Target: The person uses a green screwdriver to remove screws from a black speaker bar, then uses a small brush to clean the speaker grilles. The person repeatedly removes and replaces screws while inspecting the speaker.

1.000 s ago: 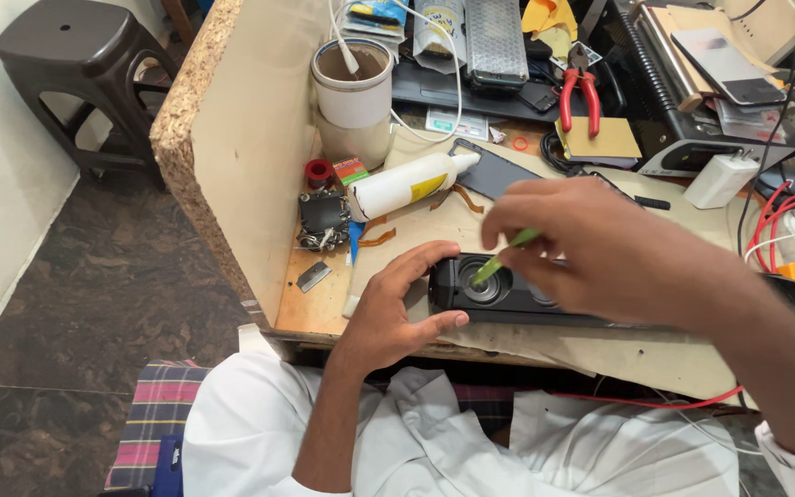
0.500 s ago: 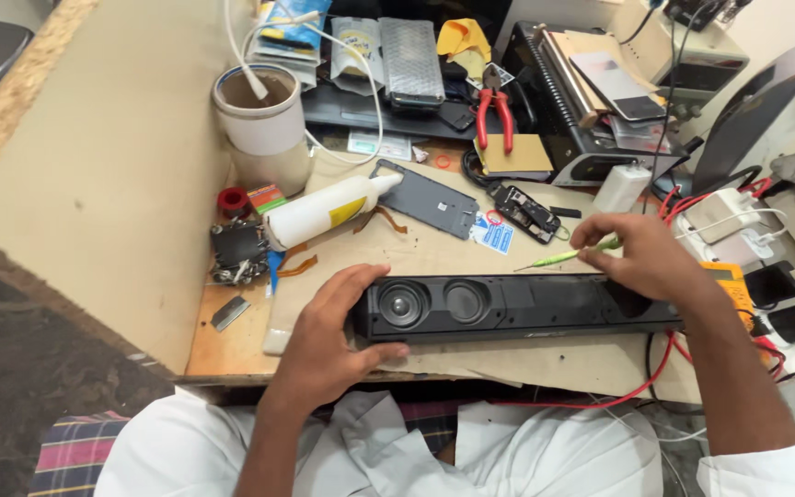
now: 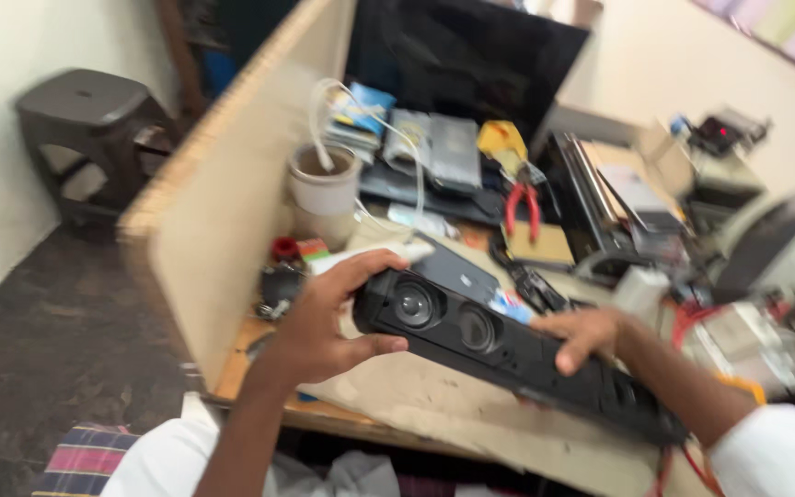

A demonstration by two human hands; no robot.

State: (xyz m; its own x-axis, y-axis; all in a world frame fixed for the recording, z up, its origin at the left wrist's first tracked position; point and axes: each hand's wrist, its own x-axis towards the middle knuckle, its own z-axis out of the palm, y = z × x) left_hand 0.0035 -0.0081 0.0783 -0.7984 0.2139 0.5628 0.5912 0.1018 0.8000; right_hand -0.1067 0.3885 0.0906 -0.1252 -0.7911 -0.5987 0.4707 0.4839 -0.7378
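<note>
Above the cluttered bench (image 3: 434, 405), the black speaker bar (image 3: 508, 345) is now lifted and tilted, no longer lying flat as before. Left hand (image 3: 328, 322) grasps its left end beside the round drivers; right hand (image 3: 581, 333) grips its middle from above. Red pliers (image 3: 522, 207) lie behind.

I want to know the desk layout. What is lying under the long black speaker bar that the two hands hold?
Under the speaker bar lies a pale board on the wooden desk. A dark flat piece shows behind it. The left hand and right hand cover the rest.
</note>
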